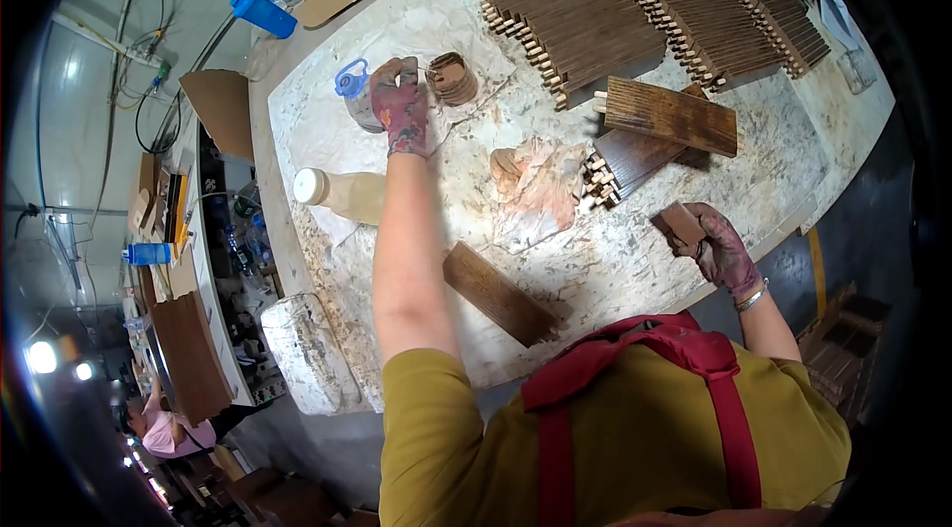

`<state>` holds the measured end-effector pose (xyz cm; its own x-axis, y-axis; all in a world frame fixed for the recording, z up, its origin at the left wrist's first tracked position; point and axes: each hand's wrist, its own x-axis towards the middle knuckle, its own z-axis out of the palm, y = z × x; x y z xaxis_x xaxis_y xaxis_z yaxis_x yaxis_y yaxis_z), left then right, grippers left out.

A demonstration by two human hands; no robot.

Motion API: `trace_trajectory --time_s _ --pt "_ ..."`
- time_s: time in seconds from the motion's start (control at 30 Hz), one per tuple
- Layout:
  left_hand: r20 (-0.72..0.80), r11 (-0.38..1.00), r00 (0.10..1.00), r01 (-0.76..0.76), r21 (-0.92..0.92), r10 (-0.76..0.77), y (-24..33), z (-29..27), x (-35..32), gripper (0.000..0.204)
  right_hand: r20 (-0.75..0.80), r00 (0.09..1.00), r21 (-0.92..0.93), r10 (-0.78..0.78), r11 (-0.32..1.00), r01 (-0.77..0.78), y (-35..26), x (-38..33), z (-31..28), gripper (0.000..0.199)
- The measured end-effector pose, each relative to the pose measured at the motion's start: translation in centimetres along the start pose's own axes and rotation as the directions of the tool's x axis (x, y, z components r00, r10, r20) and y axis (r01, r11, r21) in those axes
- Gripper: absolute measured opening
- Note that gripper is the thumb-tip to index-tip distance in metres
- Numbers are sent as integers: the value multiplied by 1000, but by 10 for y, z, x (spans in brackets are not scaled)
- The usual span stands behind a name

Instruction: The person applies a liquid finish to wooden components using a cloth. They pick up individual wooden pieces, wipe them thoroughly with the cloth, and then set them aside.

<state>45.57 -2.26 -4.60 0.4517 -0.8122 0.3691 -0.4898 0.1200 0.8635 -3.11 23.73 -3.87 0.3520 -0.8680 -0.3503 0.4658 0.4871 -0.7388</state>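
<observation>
Left hand (401,107) at stained jar (359,99)

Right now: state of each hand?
Left hand: fingers pinched at the small brown container; grip cannot be told.
Right hand: closed on a small dark wooden piece.

head cam | single fisheye view | looks steeply down, close over workbench (635,259) | edges bend
</observation>
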Motion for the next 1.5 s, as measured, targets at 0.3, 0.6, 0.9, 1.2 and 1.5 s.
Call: trace_trajectory --time_s 0.3,0.6,0.9,1.2,1.5 --pt "59 778 937 319 -541 -343 10 8 -5 28 -39 999 19 -14 1000 15 4 -1 -3 59" --pt "63 777 979 192 -599 -194 -8 4 -7 28 -57 998 -3 -20 1000 20 2 -1 1 62" --pt "60 550 932 262 -793 -356 31 -15 -46 26 -18 999 -4 -28 1000 28 0 1 5 59" --pt "339 760 881 462 -457 -331 121 -112 -143 22 23 997 13 -72 997 71 11 3 -10 58" --pt "227 733 861 507 -454 -455 94 -153 -251 39 54 999 16 8 1000 -9 6 5 -19 55"
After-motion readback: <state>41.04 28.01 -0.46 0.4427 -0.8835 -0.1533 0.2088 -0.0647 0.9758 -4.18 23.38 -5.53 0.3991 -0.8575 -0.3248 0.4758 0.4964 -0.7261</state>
